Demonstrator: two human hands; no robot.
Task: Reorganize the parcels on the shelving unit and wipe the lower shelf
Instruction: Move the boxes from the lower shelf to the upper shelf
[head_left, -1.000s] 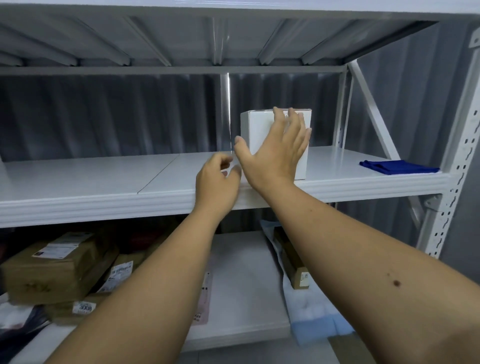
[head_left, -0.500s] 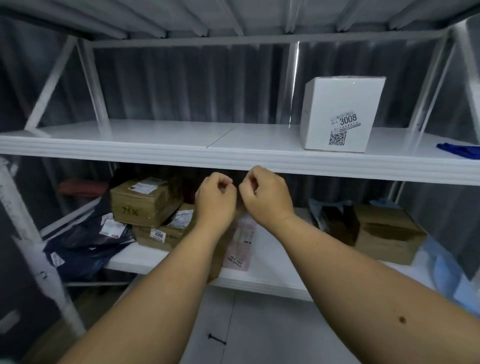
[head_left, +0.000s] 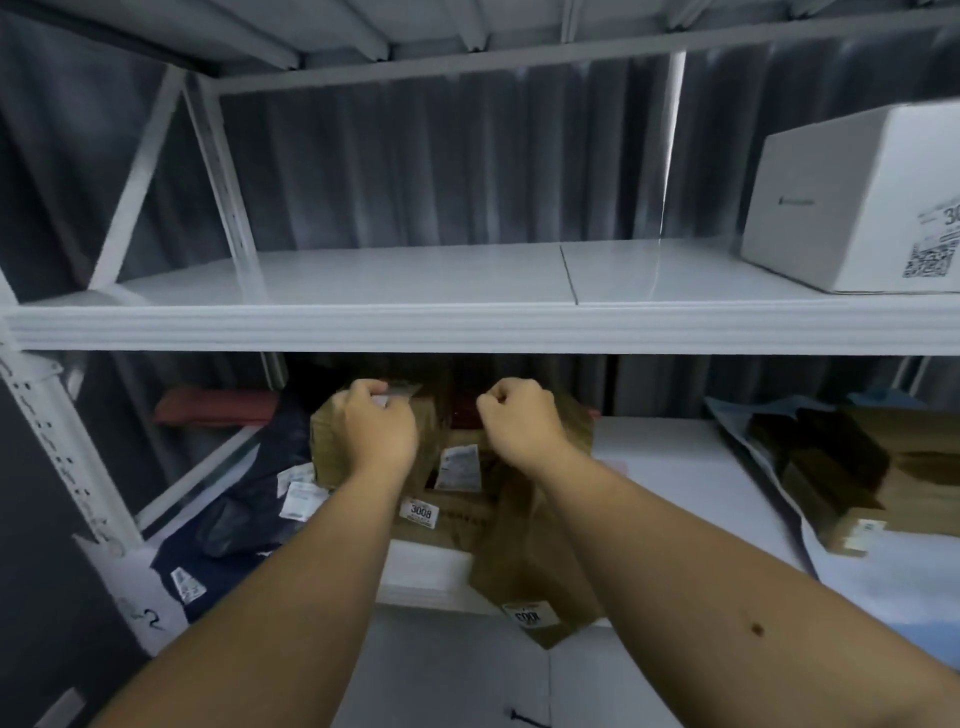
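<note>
Both my hands reach under the middle shelf (head_left: 415, 325) toward the lower shelf (head_left: 670, 457). My left hand (head_left: 376, 423) is curled into a fist in front of a small brown cardboard box (head_left: 330, 449) that is stacked on a flatter brown box (head_left: 457, 517) labelled 3008. I cannot tell whether it touches the box. My right hand (head_left: 519, 418) is also fisted and holds nothing, just right of that stack. A brown paper parcel (head_left: 519, 561) hangs over the lower shelf's front edge. A white box (head_left: 852, 197) stands on the middle shelf at the right.
Dark blue mailer bags (head_left: 234, 525) with white labels slump at the lower shelf's left end, with a red item (head_left: 208, 408) behind them. At the right lie a brown box (head_left: 831, 467) and a pale bag (head_left: 893, 577). A white upright (head_left: 52, 447) stands at the left.
My right hand left the white box on the middle shelf. Both hands dropped below that shelf, closed into fists and moved apart toward the brown boxes, while my view swung left and down.
</note>
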